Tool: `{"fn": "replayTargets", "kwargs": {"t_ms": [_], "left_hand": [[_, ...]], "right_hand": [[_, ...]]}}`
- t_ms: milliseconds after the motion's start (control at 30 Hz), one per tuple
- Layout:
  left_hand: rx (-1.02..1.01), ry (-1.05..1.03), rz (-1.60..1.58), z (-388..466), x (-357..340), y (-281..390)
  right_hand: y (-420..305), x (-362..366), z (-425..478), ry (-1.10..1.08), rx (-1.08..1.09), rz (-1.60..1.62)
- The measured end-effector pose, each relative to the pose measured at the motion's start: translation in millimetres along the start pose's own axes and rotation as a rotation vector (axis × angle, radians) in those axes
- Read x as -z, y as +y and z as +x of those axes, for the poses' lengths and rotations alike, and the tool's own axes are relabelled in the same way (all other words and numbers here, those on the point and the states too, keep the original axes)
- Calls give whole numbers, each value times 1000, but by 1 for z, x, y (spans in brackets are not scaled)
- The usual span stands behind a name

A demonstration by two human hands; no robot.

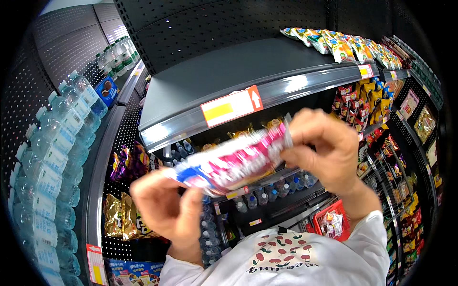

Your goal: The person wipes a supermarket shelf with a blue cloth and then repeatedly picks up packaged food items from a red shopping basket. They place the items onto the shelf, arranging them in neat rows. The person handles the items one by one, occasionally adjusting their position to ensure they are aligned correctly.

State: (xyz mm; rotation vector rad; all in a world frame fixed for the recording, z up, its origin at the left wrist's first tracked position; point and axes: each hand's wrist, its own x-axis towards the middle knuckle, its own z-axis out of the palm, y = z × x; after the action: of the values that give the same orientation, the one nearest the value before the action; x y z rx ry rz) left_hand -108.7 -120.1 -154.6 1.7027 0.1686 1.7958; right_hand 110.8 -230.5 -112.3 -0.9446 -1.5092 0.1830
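Note:
My left hand [170,203] and my right hand [323,150] hold a long, shiny snack packet [232,161] between them. The wrapper is white with magenta and blue print, blurred by motion. Left thumb and fingers pinch its blue end; the right ones grip the crimped transparent edge at the other end. Its right end is tilted up. Behind and above the packet runs a dark metal shelf [214,71], whose front rail carries a red and white price label [232,106]. The packet partly hides yellow-wrapped goods [241,132] on the level below.
Rows of water bottles [57,171] line the left shelf. White-and-orange snack bags [340,44] lie at the upper shelf's right end. Gold bags [121,216] hang at lower left. Near my right forearm is a red basket [346,228] with packets inside, below a wire rack [379,178].

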Motion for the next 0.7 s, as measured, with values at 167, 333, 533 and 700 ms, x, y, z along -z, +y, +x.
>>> {"fn": "replayTargets", "kwargs": {"t_ms": [167,333,533,700], "left_hand": [[-163,52,60,87,18,-9],[-19,-25,32,160,34,-65],[244,-157,-45,196,50,-143],[382,-194,-7,201,54,-186]], "right_hand": [[0,-18,99,-33,204,17],[35,-36,180,-120,172,-194],[103,-46,240,-278,-99,-239],[132,-54,257,-379,-341,-318]]}}
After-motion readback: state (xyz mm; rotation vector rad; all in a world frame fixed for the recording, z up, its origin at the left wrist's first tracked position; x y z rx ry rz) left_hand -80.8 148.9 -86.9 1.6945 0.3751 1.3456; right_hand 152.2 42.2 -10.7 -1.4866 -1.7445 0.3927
